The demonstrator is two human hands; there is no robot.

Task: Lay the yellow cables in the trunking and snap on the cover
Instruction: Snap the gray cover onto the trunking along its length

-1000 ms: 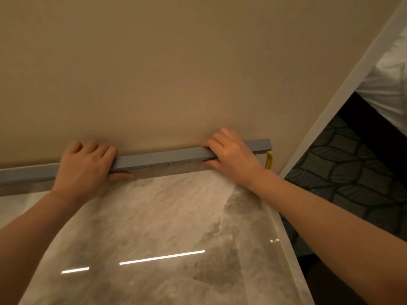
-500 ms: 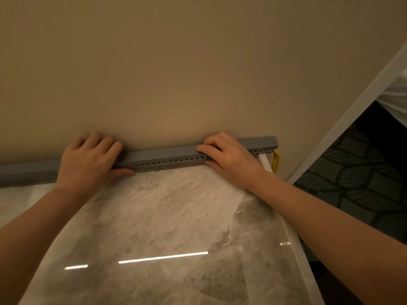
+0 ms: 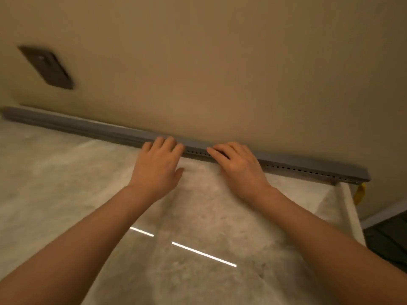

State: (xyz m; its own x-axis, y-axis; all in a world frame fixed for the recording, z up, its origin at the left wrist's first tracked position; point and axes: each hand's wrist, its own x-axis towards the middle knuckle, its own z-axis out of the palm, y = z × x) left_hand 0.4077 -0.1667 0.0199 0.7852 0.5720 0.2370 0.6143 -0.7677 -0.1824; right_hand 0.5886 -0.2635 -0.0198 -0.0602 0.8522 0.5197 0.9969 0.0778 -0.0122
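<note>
two hands, yours, lie palm down side by side on the grey trunking (image 3: 110, 130) in the head view, both forearms reaching in from the bottom corners and meeting near the middle. your left hand (image 3: 157, 166) is flat, its fingers (image 3: 169, 144) straight and close together, their tips resting on the top of the cover (image 3: 308, 160), thumb spread out to the right over the marble counter (image 3: 55, 183); it presses and closes around nothing. your right hand (image 3: 239, 167) sits just beside it, apart by a short stretch of trunking, fingers slightly bent and draped over the front edge, covering part of the row of small holes in the side wall; it too lies loose on the cover with nothing gripped. the trunking runs along the foot of the beige wall (image 3: 220, 62), from the far left down to the counter's right end. a short piece of yellow cable (image 3: 360, 193) hangs out just below that right end, against the wall. a dark wall plate (image 3: 47, 67) sits high on the left, blurred.
</note>
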